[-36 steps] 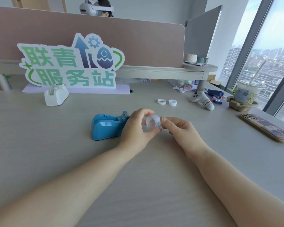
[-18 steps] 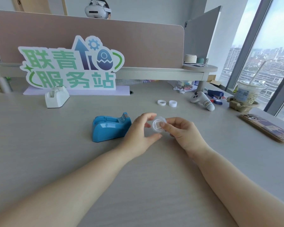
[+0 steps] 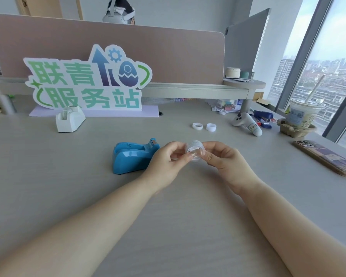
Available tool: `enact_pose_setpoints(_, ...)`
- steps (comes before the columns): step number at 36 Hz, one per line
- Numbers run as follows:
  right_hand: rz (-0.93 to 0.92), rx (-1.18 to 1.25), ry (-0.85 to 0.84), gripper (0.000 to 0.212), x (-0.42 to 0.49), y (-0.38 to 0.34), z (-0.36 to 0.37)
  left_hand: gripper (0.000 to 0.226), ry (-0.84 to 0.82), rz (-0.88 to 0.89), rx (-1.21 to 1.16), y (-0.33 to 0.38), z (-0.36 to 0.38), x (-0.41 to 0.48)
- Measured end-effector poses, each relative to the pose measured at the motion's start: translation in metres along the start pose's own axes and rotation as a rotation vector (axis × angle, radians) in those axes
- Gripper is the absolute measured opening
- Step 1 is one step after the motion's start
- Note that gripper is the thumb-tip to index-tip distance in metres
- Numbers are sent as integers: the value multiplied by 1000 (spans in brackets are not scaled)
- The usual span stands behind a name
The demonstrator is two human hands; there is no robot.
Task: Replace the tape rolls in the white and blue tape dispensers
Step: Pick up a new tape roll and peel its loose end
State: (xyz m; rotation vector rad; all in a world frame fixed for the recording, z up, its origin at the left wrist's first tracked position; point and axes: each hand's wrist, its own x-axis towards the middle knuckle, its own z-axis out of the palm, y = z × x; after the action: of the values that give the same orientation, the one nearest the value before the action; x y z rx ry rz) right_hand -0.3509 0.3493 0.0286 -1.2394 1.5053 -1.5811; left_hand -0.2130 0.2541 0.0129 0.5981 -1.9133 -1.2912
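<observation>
Both hands pinch one clear tape roll [image 3: 195, 149] above the desk [image 3: 48, 176]: left hand [image 3: 168, 162] on its left side, right hand [image 3: 224, 162] on its right. The blue dispenser [image 3: 133, 157] stands just left of them. The white dispenser [image 3: 69, 119] is farther back, and two white rings [image 3: 204, 126] lie behind.

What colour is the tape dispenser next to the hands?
Blue; the tape dispenser shows best in the head view.
</observation>
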Motion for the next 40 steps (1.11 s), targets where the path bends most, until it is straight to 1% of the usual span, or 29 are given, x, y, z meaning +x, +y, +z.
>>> enact_pose_setpoints(5, -30, -28, 14, 21, 1, 3, 0, 19, 42, 40, 16, 1, 0, -1)
enact_pose_setpoints(9, -67, -90, 46, 22, 1, 3, 0, 21, 70, 97, 18, 4, 1, -2)
enact_pose_setpoints(17, -94, -91, 85, 26, 3, 3, 0, 21, 110, 164, 77, 5, 1, -2)
enact_pose_setpoints(22, -131, -112, 108, 24, 1, 1, 4, 21, 175, 214, 169, 2, 1, -2)
enact_pose_setpoints(26, -180, -174, 146, 20, 1, 2, 6, 22, 165, 258, 206, 1, 1, -2)
enact_pose_setpoints(29, -177, -196, 162, 16, 2, 3, 5, 22, 145, 264, 214, 1, 1, -2)
enact_pose_setpoints(34, -183, -230, 182, 9, 2, 2, 4, 24, 161, 243, 194, 1, 1, -1)
enact_pose_setpoints(38, -188, -244, 179, 11, 2, 3, 4, 25, 164, 235, 193, 2, 1, -2)
enact_pose_setpoints(40, -174, -238, 188, 16, 2, 3, 3, 26, 166, 237, 194, 3, 1, -2)
